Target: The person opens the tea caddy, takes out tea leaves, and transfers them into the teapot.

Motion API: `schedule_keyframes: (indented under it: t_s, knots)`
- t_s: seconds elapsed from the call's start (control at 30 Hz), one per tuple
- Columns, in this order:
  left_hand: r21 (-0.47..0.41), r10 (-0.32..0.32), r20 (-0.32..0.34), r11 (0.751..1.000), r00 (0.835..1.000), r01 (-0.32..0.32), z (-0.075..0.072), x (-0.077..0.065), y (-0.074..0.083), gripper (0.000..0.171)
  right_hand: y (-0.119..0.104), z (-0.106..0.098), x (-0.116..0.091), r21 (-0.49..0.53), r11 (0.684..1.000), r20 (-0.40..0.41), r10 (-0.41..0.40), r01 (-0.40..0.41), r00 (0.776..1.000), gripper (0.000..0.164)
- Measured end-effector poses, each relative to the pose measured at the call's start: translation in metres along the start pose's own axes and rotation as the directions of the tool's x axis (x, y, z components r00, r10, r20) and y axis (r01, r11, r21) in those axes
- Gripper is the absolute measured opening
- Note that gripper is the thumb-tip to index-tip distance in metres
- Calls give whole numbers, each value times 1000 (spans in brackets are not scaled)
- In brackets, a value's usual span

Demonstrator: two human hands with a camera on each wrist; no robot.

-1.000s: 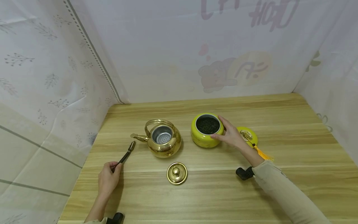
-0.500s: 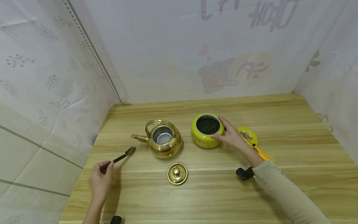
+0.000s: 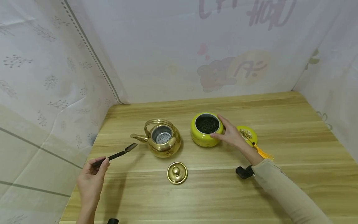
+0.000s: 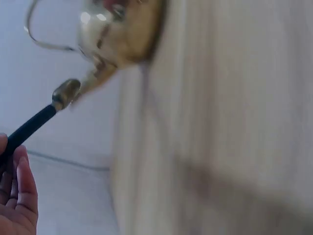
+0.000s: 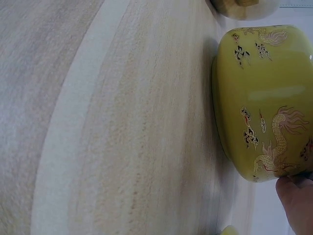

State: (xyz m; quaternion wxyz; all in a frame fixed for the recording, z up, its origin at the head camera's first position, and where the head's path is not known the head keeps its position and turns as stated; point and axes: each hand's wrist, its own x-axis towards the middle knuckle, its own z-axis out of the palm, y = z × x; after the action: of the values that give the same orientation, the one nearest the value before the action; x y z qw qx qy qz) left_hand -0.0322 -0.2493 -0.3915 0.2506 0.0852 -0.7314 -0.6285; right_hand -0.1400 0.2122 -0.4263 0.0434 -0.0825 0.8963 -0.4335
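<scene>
My left hand pinches the dark handle of a small tea scoop between thumb and fingers, raised over the table's left side. The scoop's metal head points right, toward the teapot spout; in the left wrist view the scoop overlaps the spout tip. The gold teapot stands lidless, a perforated strainer showing inside. With thumb and fingers spread about its right side, my right hand holds an upright yellow tea jar full of dark tea leaves. Dragon designs decorate the jar in the right wrist view.
In front of the teapot lies its round gold lid. Right of the jar, partly behind my right wrist, is the yellow jar lid with an orange tassel. Patterned curtains border the wooden table.
My left hand has moved left and lifted away from the table, and the scoop has swung from steeply slanted to flatter. My right hand and the jar have stayed put.
</scene>
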Motion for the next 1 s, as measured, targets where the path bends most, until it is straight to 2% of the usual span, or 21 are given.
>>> schedule_keyframes:
  t_s: [0.03,0.17,0.23,0.37,0.53,0.83,1.0]
  knots:
    - [-36,0,12,999,1000,1,3,-1,5,18,0,0,0,-2,1000,0,-3,3,1000,99]
    - [-78,-26,70,996,997,31,19,-5,29,19,0,-1,0,5,1000,4,-10,10,1000,99]
    - [-43,-72,86,996,994,76,32,-9,46,17,0,-1,0,11,1000,6,-14,14,1000,99]
    - [-20,-63,148,998,987,66,56,-13,65,17,-1,-1,0,14,1000,6,-12,12,1000,99]
    - [-30,10,247,1000,969,-3,93,-15,70,18,-1,-1,0,15,1000,1,-7,7,1000,99]
    - [-48,94,399,996,912,-81,168,-15,69,18,-1,0,0,12,1000,-10,-17,17,1000,97]
    - [20,172,434,980,885,-200,203,-15,68,19,1,1,-1,10,1000,-19,-18,18,1000,98]
